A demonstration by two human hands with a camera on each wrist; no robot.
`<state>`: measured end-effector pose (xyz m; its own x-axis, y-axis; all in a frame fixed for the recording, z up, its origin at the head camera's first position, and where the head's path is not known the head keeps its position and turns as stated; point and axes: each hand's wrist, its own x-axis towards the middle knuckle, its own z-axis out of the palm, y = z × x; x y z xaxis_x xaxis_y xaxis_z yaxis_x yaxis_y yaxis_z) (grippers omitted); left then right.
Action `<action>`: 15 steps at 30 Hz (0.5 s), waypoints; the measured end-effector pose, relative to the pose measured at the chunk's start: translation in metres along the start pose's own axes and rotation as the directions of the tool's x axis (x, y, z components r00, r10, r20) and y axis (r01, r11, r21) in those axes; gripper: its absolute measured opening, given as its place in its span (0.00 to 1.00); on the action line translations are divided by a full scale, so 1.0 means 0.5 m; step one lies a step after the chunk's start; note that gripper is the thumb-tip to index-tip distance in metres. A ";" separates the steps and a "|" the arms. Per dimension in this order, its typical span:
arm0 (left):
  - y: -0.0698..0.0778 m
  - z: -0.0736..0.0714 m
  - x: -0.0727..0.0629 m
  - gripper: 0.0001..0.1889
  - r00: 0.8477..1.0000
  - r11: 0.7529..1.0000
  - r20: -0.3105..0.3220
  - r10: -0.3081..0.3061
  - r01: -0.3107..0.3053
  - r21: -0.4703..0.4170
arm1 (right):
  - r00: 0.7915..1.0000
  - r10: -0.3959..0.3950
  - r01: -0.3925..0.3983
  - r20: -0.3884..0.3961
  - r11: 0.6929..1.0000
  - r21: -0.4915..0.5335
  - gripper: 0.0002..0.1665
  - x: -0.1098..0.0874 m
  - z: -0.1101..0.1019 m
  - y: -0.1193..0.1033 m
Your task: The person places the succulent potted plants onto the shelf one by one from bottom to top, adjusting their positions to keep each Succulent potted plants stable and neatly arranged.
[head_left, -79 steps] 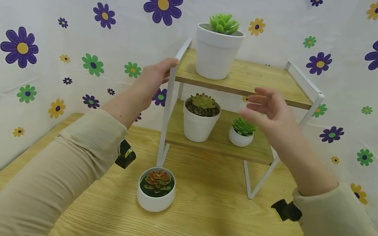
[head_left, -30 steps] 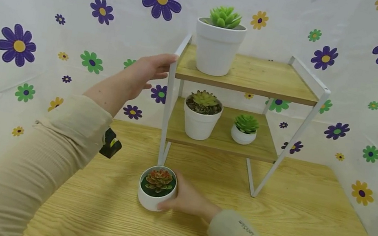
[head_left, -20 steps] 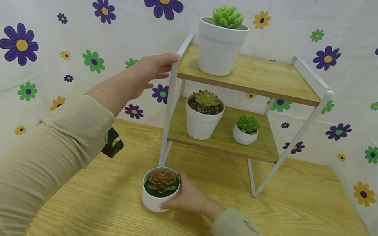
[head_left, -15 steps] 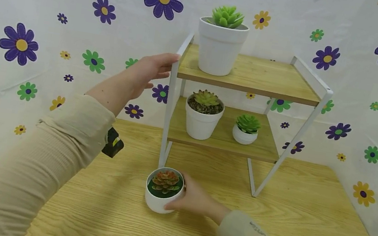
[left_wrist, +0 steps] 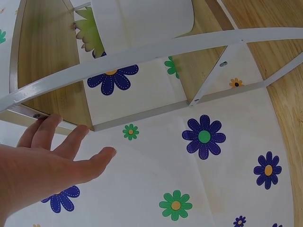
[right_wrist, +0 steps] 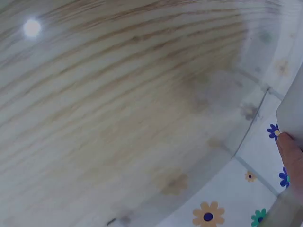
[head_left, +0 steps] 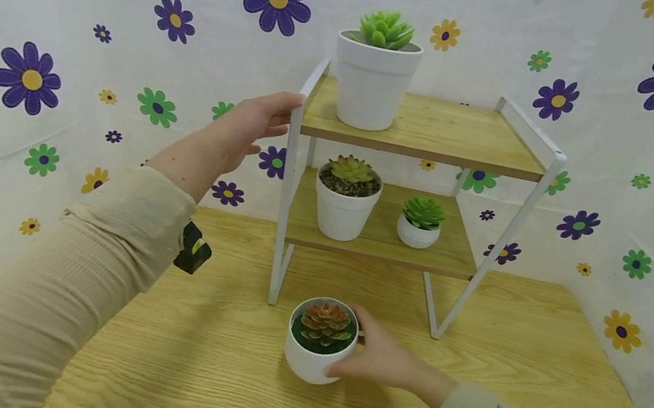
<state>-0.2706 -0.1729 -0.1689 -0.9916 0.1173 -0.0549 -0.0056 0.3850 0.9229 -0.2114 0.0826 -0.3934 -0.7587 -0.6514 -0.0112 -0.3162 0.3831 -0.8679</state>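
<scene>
My right hand (head_left: 376, 354) grips the right side of a round white pot (head_left: 308, 365) with a reddish-green succulent, held upright in front of the shelf. In the right wrist view only a finger of that hand (right_wrist: 291, 158) and part of the white pot (right_wrist: 294, 106) show at the right edge. My left hand (head_left: 249, 126) touches the upper left of the white-framed wooden shelf (head_left: 466, 133), fingers fairly straight. The left wrist view has the left hand's (left_wrist: 52, 158) fingertips at the frame, the thumb held apart.
A large white pot (head_left: 373, 86) with a bright green succulent stands on the top shelf. Below it are a medium white pot (head_left: 343, 214) and a small white pot (head_left: 417, 234), both planted. Everything is on a wooden table (head_left: 198, 369) before a flower-patterned backdrop (head_left: 98, 68).
My right hand came down from beside the shelf, took hold of the reddish succulent's pot and has moved it right, away from the shelf's left leg. The left hand stays at the frame.
</scene>
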 end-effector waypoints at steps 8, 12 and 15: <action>0.001 0.002 0.000 0.30 1.000 1.000 -0.003 0.004 -0.004 -0.004 | 1.000 -0.010 0.010 -0.022 0.999 -0.030 0.55 -0.053 -0.059 -0.020; 0.001 0.002 0.000 0.30 1.000 1.000 0.001 0.002 -0.002 -0.012 | 0.998 -0.019 0.016 -0.053 0.998 -0.053 0.53 -0.077 -0.082 -0.030; 0.000 0.003 0.000 0.30 1.000 1.000 0.000 0.002 -0.002 -0.016 | 0.998 -0.018 0.014 -0.059 0.998 -0.058 0.52 -0.092 -0.094 -0.033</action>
<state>-0.2704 -0.1717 -0.1692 -0.9916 0.1179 -0.0526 -0.0053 0.3698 0.9291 -0.1980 0.1373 -0.3553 -0.7850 -0.6185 0.0332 -0.3592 0.4109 -0.8379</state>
